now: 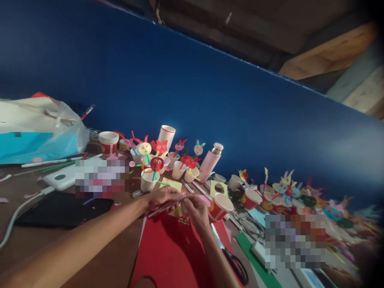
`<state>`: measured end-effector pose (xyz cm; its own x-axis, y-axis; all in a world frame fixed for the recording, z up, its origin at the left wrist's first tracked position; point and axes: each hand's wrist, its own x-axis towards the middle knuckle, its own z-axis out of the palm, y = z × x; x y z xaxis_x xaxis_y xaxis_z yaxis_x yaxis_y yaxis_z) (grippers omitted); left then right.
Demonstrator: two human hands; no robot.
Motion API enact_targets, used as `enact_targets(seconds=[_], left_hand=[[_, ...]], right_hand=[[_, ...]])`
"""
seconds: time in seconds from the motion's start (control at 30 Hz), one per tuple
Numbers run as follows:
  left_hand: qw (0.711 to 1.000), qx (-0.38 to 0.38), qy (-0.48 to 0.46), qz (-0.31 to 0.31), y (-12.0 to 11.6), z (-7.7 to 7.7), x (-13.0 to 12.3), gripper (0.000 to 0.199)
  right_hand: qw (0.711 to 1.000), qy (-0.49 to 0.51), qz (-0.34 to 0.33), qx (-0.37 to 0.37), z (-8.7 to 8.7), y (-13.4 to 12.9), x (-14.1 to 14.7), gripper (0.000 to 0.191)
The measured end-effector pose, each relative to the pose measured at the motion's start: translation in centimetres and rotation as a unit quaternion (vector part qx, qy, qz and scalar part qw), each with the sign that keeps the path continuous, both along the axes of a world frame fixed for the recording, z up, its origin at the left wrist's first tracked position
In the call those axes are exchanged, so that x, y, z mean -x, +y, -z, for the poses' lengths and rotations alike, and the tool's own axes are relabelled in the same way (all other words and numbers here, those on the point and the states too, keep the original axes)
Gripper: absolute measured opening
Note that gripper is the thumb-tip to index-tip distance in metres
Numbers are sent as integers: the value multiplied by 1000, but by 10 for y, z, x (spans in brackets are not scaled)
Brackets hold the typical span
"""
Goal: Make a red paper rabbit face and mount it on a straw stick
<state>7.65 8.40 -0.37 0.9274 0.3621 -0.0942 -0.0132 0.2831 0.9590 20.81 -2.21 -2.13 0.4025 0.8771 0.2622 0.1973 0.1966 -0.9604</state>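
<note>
My left hand (163, 199) is closed around a thin pale stick (155, 212), whose free end sticks out toward the lower left. At the stick's other end my right hand (194, 208) has its fingers pinched close to the left fingertips. A tiny red bit (183, 192) shows between the two hands; what exactly the right fingers grip is too small to make out. Both hands are above a red paper sheet (171, 256). Just right of my right hand stands a red and white paper cup (221, 207), and scissors (235, 264) lie beside my right forearm.
Several paper cups with paper face figures (157, 164) stand behind my hands, near a pink thermos (210, 162). More figures (288, 192) crowd the right side. A black tablet-like slab (63, 210), a white power bank (70, 174) and a plastic bag (39, 132) are left. A blue wall (186, 88) rises behind.
</note>
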Motion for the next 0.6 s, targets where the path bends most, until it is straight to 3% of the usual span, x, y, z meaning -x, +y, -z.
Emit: enact_targets(seconds=[0.37,0.6], left_hand=[[999,23,-4,37,5,4,-5,32],[999,25,-1,37,6,7,-4,32]], right_hand=[[1000,15,-22,-11,-4,-2,-4,27],[999,14,-27,-15,6,0,-10,35]])
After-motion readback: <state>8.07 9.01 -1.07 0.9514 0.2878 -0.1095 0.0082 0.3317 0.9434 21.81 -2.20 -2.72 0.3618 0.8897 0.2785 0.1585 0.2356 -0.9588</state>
